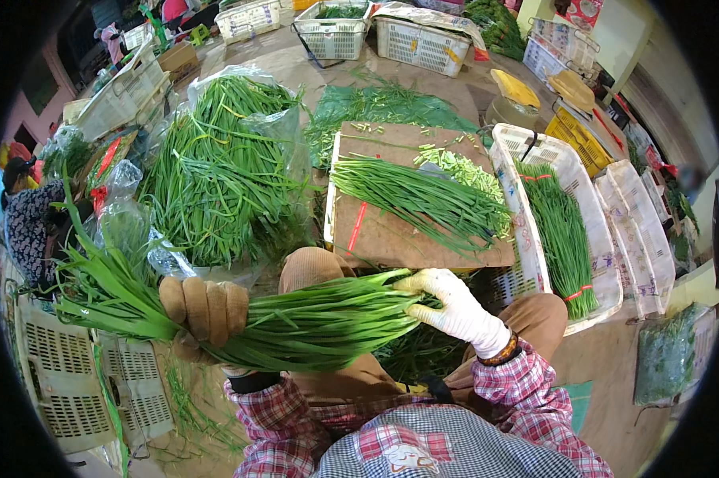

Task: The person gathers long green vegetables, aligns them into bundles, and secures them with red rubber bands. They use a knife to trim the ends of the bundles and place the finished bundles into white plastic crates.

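Note:
My left hand (207, 313), in a brown glove, is closed around a bundle of long green leafy stalks (323, 322), probably garlic chives, held across my lap. At the bundle's right end, my right hand (449, 305), in a white glove, pinches some stalk ends between thumb and fingers. Beyond my knees a brown board (383, 245) carries a pile of similar green stalks (413, 200) and many short pale cut pieces (461, 173). A red strip (357, 228) lies on the board's near left part.
A large heap of loose greens (216, 179) in clear plastic stands left of the board. To the right, a white plastic crate (604, 281) holds greens tied with red bands (556, 233). A green sheet (389, 101) lies behind. A person (31, 221) sits at far left.

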Tool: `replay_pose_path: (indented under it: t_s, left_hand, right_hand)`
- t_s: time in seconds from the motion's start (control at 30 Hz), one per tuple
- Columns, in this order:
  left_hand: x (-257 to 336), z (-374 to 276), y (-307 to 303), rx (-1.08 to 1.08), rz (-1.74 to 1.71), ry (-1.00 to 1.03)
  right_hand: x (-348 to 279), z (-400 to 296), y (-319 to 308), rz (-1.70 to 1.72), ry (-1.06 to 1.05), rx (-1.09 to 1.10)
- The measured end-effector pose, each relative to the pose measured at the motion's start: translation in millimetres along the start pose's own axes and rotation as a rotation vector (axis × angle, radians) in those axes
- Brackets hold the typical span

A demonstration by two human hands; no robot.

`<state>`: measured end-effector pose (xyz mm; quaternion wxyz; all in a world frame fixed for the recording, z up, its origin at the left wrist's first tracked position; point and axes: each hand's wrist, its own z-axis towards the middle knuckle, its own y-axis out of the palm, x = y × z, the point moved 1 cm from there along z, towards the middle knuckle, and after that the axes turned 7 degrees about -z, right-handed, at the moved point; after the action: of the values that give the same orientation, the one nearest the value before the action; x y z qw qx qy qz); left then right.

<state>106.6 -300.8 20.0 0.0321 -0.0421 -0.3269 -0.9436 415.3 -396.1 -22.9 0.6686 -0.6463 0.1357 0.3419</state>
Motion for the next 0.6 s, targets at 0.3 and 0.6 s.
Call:
replay_pose_path:
  t_s: [0.3, 0.6]
  left_hand:
    - [-8.5, 2.2, 5.3, -0.148, -0.041, -0.132]
    - [-18.9, 4.8, 18.8, -0.178, -0.025, -0.173]
  right_hand:
    - [-31.9, 10.1, -12.0, -0.108, 0.02, -0.004]
    - [-17.4, -3.8, 26.6, 0.912, 0.37, 0.015]
